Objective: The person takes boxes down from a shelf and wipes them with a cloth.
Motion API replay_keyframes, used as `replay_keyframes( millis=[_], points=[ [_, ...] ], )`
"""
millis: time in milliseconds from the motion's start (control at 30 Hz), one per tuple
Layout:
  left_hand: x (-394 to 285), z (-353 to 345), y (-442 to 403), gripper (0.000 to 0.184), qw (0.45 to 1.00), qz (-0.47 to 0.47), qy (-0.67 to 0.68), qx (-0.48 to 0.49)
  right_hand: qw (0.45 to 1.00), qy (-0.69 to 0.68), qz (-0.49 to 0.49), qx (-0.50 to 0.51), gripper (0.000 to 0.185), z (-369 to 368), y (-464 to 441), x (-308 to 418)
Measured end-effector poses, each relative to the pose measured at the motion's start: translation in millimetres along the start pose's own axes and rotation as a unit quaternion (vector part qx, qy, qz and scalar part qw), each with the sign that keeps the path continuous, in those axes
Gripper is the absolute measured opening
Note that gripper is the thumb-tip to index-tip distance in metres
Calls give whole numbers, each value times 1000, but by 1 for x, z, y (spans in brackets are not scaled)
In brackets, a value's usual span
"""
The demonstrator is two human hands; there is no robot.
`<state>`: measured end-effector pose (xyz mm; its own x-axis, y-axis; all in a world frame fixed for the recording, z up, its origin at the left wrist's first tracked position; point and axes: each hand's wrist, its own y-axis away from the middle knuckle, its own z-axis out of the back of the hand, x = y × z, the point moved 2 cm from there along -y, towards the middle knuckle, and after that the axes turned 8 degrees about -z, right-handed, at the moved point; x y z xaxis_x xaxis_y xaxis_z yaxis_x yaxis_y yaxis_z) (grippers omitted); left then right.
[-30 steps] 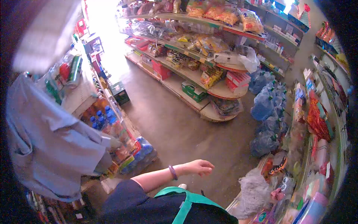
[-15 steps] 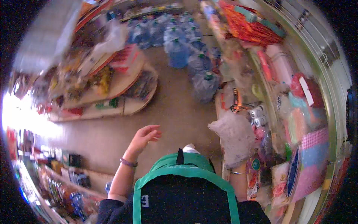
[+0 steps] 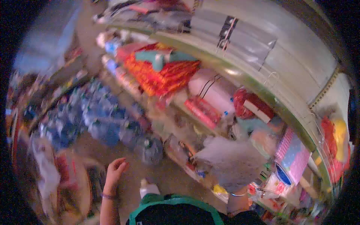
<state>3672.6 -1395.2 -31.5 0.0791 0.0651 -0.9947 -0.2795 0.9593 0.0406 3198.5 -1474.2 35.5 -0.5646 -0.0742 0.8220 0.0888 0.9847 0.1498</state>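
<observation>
My left hand (image 3: 115, 173) is raised over the floor at the lower left, a band on its wrist. Its fingers are curled and blurred, and nothing shows in them. A greyish-white cloth or fluffy bundle (image 3: 232, 161) lies in front of my right forearm (image 3: 238, 200), which has a thin metal bracelet. The bundle covers my right hand, so its fingers are hidden. Large bluish water bottles (image 3: 105, 129) stand on the floor beyond my left hand.
A shelf with a metal rail (image 3: 240, 71) curves across the right, holding an orange-red cloth (image 3: 161, 75), a pink roll (image 3: 210, 88) and folded pink fabric (image 3: 294, 150). A rounded shelf end (image 3: 77, 183) is at the lower left. My shoe (image 3: 149, 189) shows below.
The view has swung right, from the aisle to the right-hand shelves. The bundle with my right arm behind it now shows fully. My left hand stays raised over the floor.
</observation>
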Motion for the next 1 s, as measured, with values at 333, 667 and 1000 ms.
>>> replay_keyframes(
  millis=[333,667,1000],
  points=[
    [-187,22,-260,37,889,-442,-108,49,903,76,406,-115,25,-121,8,149],
    [-382,-120,-352,61,751,-632,-127,143,863,148,483,-6,25,-211,-109,254],
    [-448,-227,-448,89,818,-513,-249,79,745,517,410,-96,23,-242,-186,276]
  ],
)
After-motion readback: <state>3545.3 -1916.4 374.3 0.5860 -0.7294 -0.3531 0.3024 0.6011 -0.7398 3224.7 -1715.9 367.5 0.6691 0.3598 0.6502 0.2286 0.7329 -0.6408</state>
